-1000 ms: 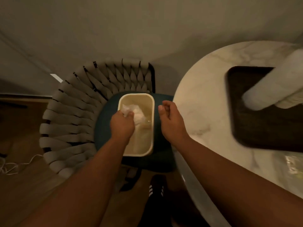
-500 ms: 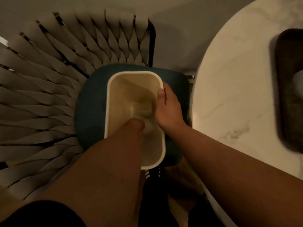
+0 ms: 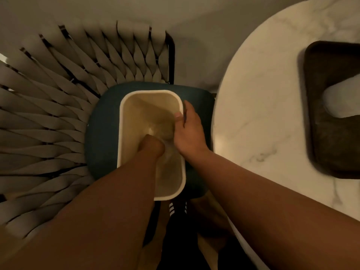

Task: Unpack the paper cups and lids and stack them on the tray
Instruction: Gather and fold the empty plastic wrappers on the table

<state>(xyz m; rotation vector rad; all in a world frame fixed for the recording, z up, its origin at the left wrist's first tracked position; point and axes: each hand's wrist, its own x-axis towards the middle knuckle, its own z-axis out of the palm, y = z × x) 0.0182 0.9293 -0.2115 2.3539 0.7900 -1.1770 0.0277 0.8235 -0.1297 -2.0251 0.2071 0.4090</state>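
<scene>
Down inside the bin (image 3: pixel 124 121), the left hand (image 3: pixel 153 146) is buried in blurred plastic (image 3: pixel 167 152), its fingers hidden, so I cannot tell their state. Right hand (image 3: pixel 190 131) fingers grip the rim; cups (image 3: pixel 342 100) are cut off.

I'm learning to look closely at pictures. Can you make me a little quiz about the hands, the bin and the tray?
1. True or false: the cream bin stands on the marble table.
2. Which hand grips the bin's rim? A) left hand B) right hand C) neither
3. Fill in: the white cup stack lies on the dark ____.

Key
1. False. It stands on the blue cushion of the woven chair.
2. B. The left hand reaches down inside the bin, pushing at clear wrapping.
3. tray
</scene>
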